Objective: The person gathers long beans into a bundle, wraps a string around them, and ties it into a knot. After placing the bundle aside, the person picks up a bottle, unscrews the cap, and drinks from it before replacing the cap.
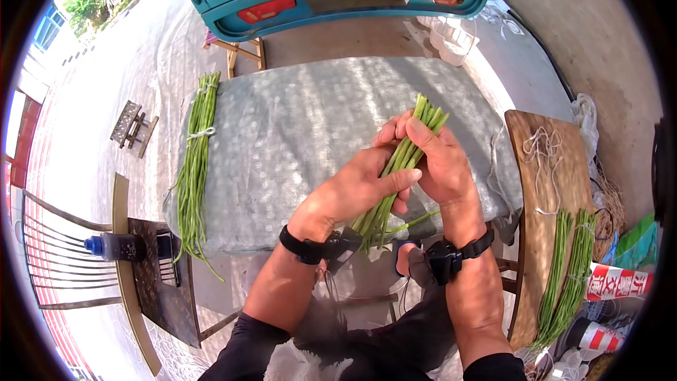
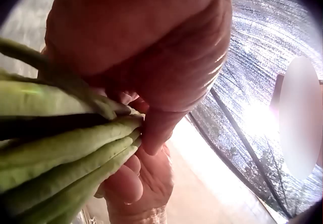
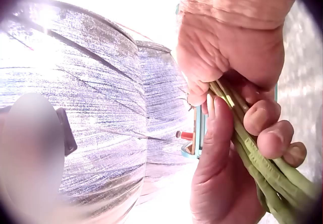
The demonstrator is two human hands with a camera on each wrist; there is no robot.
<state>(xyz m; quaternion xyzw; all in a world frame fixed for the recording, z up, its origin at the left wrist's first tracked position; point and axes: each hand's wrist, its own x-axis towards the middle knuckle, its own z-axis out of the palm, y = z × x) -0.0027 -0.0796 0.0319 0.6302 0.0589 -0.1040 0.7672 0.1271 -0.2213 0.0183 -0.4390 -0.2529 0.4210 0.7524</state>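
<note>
Both hands hold one bunch of long green beans (image 1: 402,154) above the right part of a cloth-covered table. The left hand (image 1: 358,182) grips the bunch around its middle, thumb across the front. Closer to the upper ends, the right hand (image 1: 444,160) pinches the beans between thumb and fingers. Bean tips stick out above the right hand, while the tails hang toward the table's near edge. In the left wrist view the beans (image 2: 75,143) run up to the meeting fingers. Left fingers (image 3: 275,138) curl round the stalks in the right wrist view.
A tied bean bundle (image 1: 197,162) lies along the table's (image 1: 282,169) left side. On the right, a wooden bench (image 1: 525,240) bears white strings (image 1: 543,147) and more bean bundles (image 1: 571,275). A chair (image 1: 155,268) with a bottle stands left; a blue truck (image 1: 338,0) stands behind.
</note>
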